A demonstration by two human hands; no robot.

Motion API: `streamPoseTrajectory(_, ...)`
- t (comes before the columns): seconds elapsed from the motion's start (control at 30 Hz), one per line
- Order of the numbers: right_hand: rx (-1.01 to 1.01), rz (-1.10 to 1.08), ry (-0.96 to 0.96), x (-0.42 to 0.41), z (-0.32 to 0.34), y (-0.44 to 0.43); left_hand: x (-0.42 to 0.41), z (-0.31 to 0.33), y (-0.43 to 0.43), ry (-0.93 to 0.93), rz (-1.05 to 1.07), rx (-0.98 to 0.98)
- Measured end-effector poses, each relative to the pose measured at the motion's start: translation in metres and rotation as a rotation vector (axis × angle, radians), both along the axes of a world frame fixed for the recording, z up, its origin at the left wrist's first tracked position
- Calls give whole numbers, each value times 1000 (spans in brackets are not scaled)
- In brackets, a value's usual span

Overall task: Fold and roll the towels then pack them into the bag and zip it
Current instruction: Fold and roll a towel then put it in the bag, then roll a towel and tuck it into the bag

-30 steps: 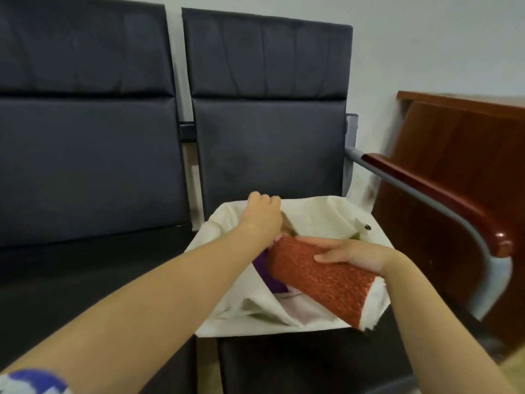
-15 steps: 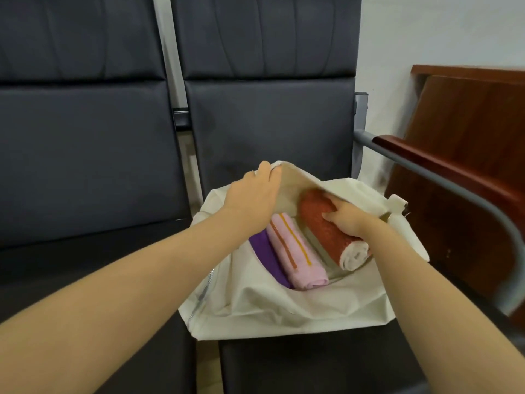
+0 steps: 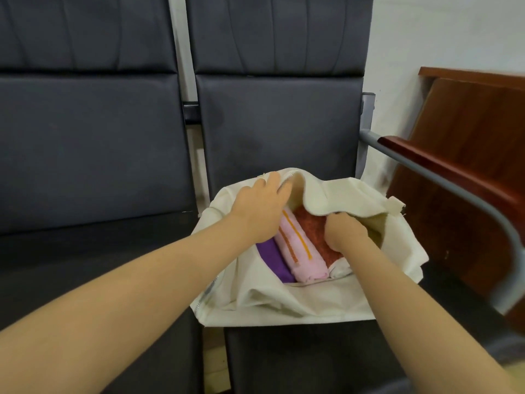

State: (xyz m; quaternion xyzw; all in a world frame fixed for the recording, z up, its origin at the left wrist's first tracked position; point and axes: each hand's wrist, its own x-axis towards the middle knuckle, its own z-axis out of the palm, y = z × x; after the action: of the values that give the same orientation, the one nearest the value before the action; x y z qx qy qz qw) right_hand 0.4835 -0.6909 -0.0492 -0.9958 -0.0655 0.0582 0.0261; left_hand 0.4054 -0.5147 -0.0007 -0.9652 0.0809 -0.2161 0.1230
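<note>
Head view: the left hand (image 3: 260, 213) reaches to the bag (image 3: 284, 304) at its 10 o'clock corner. Its fingers (image 3: 277, 185) are bent narrowly over the raised zip edge and hold that rim up. The right hand (image 3: 345, 233) is inside the opening at the 3 o'clock side, knuckles up, resting against the red towel (image 3: 314, 230). Its fingers (image 3: 350, 221) curl down under the folded-over far flap of the bag. The tips are hidden, so I cannot tell whether they grip anything.

Three rolled towels lie side by side in the cream bag, touching one another. The purple towel (image 3: 274, 260) is toward 9 o'clock, the pink towel (image 3: 302, 253) with orange stripes is in the middle, and the red towel is toward 3 o'clock. The bag's mouth gapes, unzipped.

The bag sits on the seat (image 3: 312, 362) of a dark padded chair, against its backrest (image 3: 278, 123). A second chair (image 3: 85, 137) of the same kind stands at 9 o'clock. At 3 o'clock a grey armrest (image 3: 443, 182) topped with reddish wood curves forward, with a wooden board (image 3: 483, 132) behind it leaning at the white wall (image 3: 443, 29).
</note>
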Motion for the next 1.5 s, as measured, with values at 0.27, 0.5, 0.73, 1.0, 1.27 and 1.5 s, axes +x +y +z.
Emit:
streamPoseTrajectory(0.27, -71, 338, -303, -91, 97, 76, -38, 28, 19, 102, -111, 38)
streamPoseTrajectory(0.5, 27, 477, -370, -157, 131, 163, -114, 57, 105, -35, 26, 99)
streamPoseTrajectory(0.73, 95, 703, -256, -228, 101, 303, -218, 34, 223, 37, 298, 33)
streamPoseTrajectory(1.0, 168, 954, -52, -330, 48, 453, -343, -14, 367, 148, 773, -9)
streamPoseTrajectory(1.27, 115, 1067, 28, -380, 11, 510, -425, -22, 491, 265, 1127, -118)
streamPoseTrajectory(1.5, 61, 1031, 63, -376, 7, 509, -421, -14, 506, 59, 1109, -236)
